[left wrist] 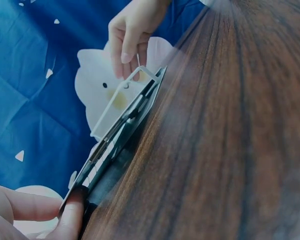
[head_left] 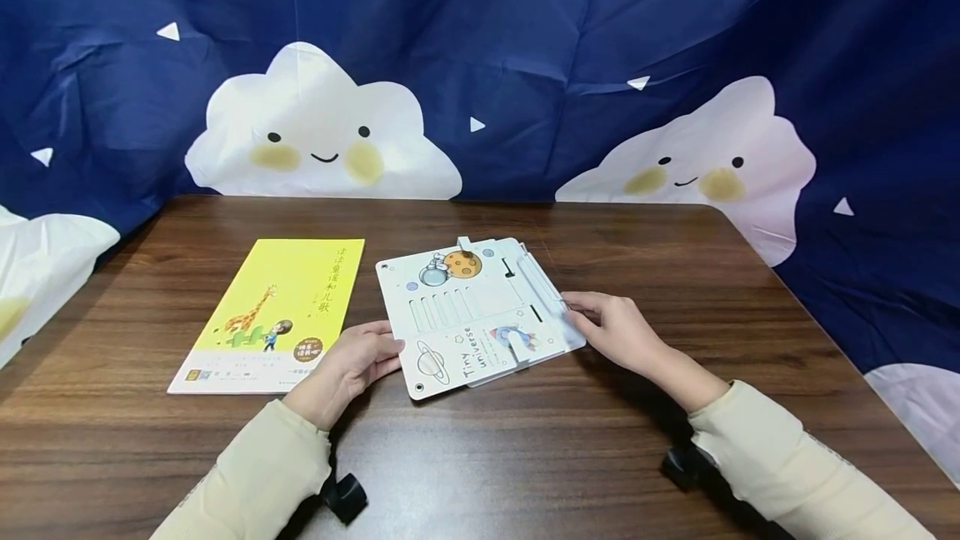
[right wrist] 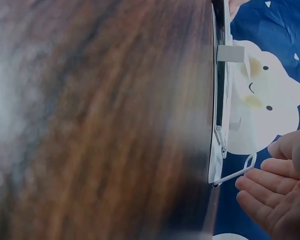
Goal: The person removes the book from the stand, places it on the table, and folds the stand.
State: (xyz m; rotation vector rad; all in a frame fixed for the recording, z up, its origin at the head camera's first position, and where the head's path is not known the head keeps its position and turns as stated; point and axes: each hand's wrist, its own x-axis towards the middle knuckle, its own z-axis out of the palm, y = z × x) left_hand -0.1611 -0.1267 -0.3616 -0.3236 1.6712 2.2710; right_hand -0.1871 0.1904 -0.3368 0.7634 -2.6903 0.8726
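A white folding book stand [head_left: 487,307], printed with "Tiny universe", planets and an astronaut, lies turned slightly askew on the table. My left hand [head_left: 360,361] pinches its left edge, thumb on top and fingers beneath, as the left wrist view shows. That edge sits a little above the tabletop. Along the stand's right side a thin white wire support [left wrist: 108,112] sticks up from the panel. Beside that wire is my right hand [head_left: 622,332], its fingers [right wrist: 270,185] mostly straight and their tips right at the wire loop in the right wrist view.
A yellow children's book [head_left: 300,290] with a giraffe on its cover lies left of the stand. Dark wooden tabletop [head_left: 480,465] spreads around both. Behind it hangs a blue curtain [head_left: 517,40] with smiling clouds. Black straps and camera mounts hang at both wrists.
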